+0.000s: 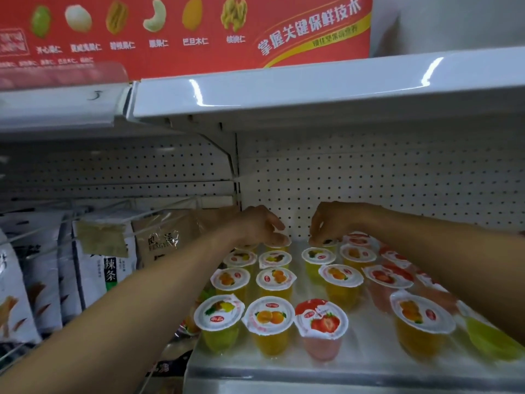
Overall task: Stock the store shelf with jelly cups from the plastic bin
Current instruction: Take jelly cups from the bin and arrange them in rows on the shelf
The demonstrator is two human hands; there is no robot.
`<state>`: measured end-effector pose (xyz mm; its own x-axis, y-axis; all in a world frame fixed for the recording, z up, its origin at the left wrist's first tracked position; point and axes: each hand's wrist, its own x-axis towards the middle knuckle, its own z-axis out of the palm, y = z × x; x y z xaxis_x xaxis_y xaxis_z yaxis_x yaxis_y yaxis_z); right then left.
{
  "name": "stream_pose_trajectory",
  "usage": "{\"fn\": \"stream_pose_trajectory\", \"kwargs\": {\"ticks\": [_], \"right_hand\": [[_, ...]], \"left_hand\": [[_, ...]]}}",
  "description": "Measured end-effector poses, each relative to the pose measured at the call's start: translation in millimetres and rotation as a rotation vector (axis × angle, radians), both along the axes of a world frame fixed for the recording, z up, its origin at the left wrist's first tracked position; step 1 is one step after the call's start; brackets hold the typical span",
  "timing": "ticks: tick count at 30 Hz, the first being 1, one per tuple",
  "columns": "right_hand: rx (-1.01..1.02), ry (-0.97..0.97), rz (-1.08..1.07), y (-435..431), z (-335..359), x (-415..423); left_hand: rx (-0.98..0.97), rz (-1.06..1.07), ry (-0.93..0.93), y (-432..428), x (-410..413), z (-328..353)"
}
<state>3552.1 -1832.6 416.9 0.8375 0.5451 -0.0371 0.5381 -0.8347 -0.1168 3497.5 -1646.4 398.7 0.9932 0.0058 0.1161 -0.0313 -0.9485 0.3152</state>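
- Snack bags (108,251) hang on wire hooks left of the shelf (341,368), just beside the left forearm.
- An upper shelf (312,92) overhangs the cups, with a red box (170,32) on it.
- Pegboard (397,177) closes the back, right behind both hands.
- Jelly cups (270,317) stand in rows from the shelf's front edge to the back.
- The left hand (260,226) curls its fingertips onto the left back cup (279,242).
- The right hand (332,223) pinches the right back cup (326,242) by its lid.
- Bare shelf shows between the hands and right of the strawberry cup (321,322).
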Motion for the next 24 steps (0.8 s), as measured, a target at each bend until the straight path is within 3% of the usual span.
{"fn": "stream_pose_trajectory", "kwargs": {"ticks": [13, 19, 24], "right_hand": [[0.172, -0.020, 0.082, 17.3, -12.5, -2.7], [0.157, -0.005, 0.103, 17.1, -13.1, -4.0], [0.247, -0.108, 0.108, -5.5, -2.9, -14.9]], "left_hand": [[0.025, -0.029, -0.048, 3.2, 5.8, -7.7], [0.023, -0.049, -0.047, 2.7, 3.2, -9.3], [0.024, -0.098, -0.154, 7.7, -23.3, 1.8]]}}
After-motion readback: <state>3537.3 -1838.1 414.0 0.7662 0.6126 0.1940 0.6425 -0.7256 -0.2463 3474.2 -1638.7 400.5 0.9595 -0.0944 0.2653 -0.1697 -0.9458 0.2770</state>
